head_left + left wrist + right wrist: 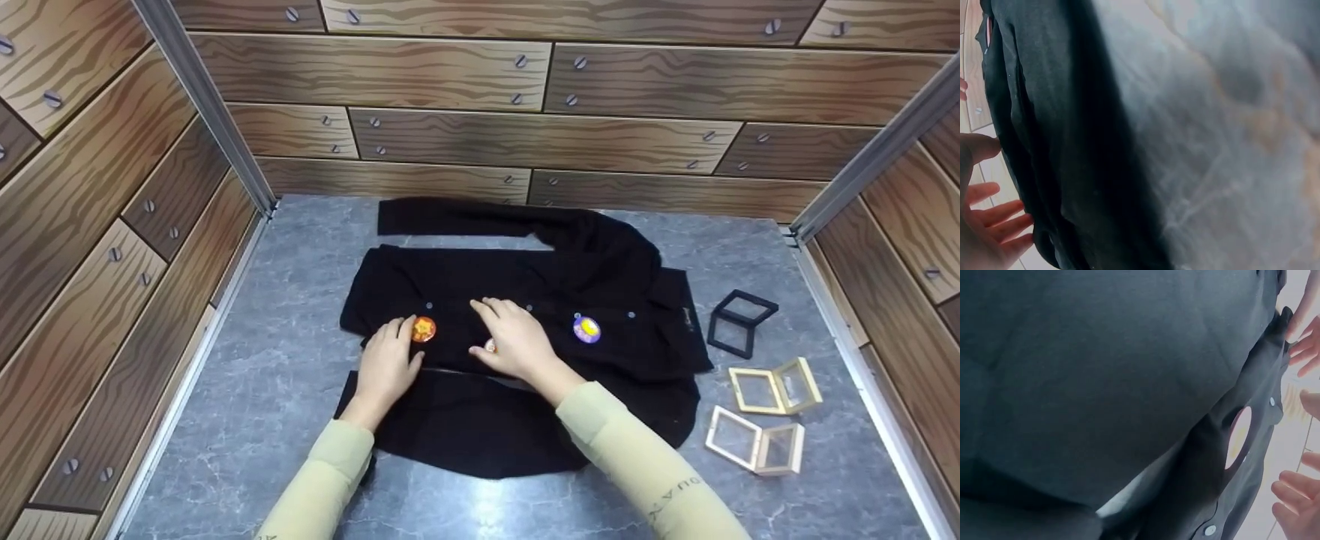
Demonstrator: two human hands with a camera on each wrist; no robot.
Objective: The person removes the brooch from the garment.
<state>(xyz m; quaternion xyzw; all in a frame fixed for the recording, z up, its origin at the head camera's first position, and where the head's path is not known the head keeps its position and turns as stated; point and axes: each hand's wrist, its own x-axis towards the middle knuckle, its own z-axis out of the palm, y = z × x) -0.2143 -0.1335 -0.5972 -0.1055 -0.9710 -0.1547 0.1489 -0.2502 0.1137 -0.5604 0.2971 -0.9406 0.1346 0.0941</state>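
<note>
A black button-up shirt [480, 277] lies spread on the table, one sleeve [450, 217] stretched along its far side. My left hand [386, 364] rests at the shirt's left part, fingertips right at an orange round badge [424, 328] with a star. Over the middle of the shirt my right hand [517, 341] has its fingers extended, partly hiding a small badge [490, 345]. To its right sits a purple and yellow badge [586, 328]. The right wrist view shows both hands beside the shirt's edge, with a shirt button [1210, 530] near the bottom.
Three small hinged frames stand to the right of the shirt: a black frame [739, 322], a yellowish frame [776, 386] and a pale frame [754, 441]. The grey marbled table [225, 420] is enclosed by wood-patterned walls [420, 71] at the back and both sides.
</note>
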